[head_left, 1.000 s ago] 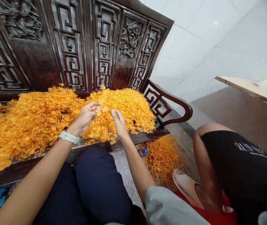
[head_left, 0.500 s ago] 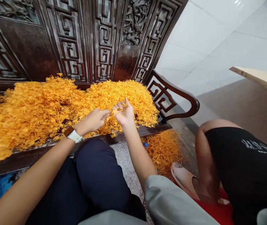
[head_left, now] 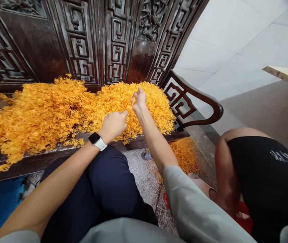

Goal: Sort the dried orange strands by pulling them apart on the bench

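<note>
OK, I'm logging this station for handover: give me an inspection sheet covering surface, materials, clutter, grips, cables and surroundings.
Surface: dark carved bench, seat mostly covered.
Job's things: yellow-orange strands, tangled in joined heaps along the seat.
Clutter: orange tangle and a bluish bottle-like object on the floor.
Grips: left grip and right grip, close together over the heap at the right; whether either holds a strand is unclear.
Cables: nothing clearly seen.
Surroundings: pale tiled wall; another person's leg at right; blue material at lower left.

Both hands are over the orange pile on the bench; grip unclear.
</note>
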Motion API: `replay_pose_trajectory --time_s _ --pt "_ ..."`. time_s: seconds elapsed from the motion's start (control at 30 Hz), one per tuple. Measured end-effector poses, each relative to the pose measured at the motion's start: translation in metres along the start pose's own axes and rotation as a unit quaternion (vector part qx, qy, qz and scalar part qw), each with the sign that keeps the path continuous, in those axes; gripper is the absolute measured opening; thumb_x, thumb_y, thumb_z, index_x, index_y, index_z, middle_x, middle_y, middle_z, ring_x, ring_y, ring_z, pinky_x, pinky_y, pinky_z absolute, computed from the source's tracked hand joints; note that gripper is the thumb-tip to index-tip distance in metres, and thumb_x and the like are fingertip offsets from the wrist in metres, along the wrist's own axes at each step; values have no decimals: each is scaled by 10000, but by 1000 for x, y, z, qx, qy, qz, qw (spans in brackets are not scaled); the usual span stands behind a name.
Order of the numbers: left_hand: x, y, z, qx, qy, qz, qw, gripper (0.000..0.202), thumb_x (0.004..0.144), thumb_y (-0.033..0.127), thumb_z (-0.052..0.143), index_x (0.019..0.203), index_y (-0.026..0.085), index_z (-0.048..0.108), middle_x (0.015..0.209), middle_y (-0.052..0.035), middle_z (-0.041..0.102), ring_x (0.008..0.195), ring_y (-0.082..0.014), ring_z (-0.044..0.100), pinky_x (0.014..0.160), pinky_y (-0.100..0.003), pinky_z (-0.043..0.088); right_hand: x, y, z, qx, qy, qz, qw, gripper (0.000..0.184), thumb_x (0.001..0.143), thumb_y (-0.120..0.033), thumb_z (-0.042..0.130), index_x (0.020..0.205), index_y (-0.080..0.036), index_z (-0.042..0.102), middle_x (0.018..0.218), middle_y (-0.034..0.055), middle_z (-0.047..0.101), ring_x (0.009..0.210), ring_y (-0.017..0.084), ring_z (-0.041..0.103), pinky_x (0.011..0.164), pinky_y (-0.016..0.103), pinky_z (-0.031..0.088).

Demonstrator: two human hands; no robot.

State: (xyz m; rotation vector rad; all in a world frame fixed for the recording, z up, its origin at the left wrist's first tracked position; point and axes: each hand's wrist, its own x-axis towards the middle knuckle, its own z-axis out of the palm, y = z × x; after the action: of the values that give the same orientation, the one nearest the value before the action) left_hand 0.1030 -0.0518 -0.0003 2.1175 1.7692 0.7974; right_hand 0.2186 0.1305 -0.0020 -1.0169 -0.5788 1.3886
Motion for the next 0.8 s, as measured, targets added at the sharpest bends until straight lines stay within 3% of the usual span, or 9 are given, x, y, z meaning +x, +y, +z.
replay_pose_trajectory --time_s 0.1,0.2,0.3,0.43,0.5,0.57,0.67,0.73,0.8 --pt "-8 -13 -5 -13 22 -6 1000 305 777 10 587 956 224 710 599 -17 433 658 -279 539 719 -361 341 35 -25 -17 -61 17 -81 995 578 989 -658 585 726 -262 256 568 -109 219 491 83 139 457 239 144" --pt "-5 -31 -13 -78 67 -25 994 345 722 -16 583 916 227 732 586 -16 455 603 -245 455 671 -346 267 65 -43 -41 -172 -54 -161 970 548 978 -665 592 724 -255 333 611 -83 304 520 91 247 510 242 270" --pt "8 -47 -17 -183 108 -39 976 392 665 -55 539 863 205 755 598 -13 528 567 -203 394 644 -338 230 77 -46 -54 -321 -125 -227 911 471 1025 -604 532 759 -216 525 804 27 578 752 144 548 777 324 496" --pt "19 -58 -14 -314 144 -67 936 371 613 -51 516 775 187 750 614 -10 580 589 -181 398 607 -306 232 55 -33 -49 -393 -192 -336 834 381 958 -565 649 821 -209 663 1086 99 702 1179 237 614 1135 444 445" --pt "21 -57 -13 -378 134 -103 910 306 611 -27 530 743 182 710 602 0 558 567 -159 364 569 -285 210 28 -20 -40 -320 -222 -296 872 397 936 -626 657 942 -231 688 1107 89 714 1159 229 646 1079 432 505" --pt "22 -53 -13 -460 107 -162 866 220 647 12 551 738 186 651 542 26 465 509 -133 290 526 -269 176 -4 -4 -31 -224 -264 -174 922 478 911 -702 661 1066 -251 667 1096 81 723 1051 212 691 954 404 577" --pt "22 -45 -13 -589 54 -237 771 166 721 66 566 743 221 512 473 77 313 439 -106 203 471 -242 164 -45 20 -19 -148 -318 -9 936 556 835 -735 752 1068 -243 635 994 72 721 862 189 684 811 370 607" --pt "20 -41 -11 -621 36 -262 738 214 738 65 567 748 233 436 463 89 300 416 -93 206 447 -223 184 -59 33 -16 -130 -325 4 937 483 854 -676 778 982 -231 641 872 38 676 750 144 623 716 307 572" --pt "20 -38 -8 -613 31 -275 740 221 752 54 567 771 231 436 461 92 317 405 -88 232 434 -211 209 -63 43 -14 -112 -305 -44 945 375 926 -575 747 874 -220 638 729 -13 570 629 93 504 600 234 474"
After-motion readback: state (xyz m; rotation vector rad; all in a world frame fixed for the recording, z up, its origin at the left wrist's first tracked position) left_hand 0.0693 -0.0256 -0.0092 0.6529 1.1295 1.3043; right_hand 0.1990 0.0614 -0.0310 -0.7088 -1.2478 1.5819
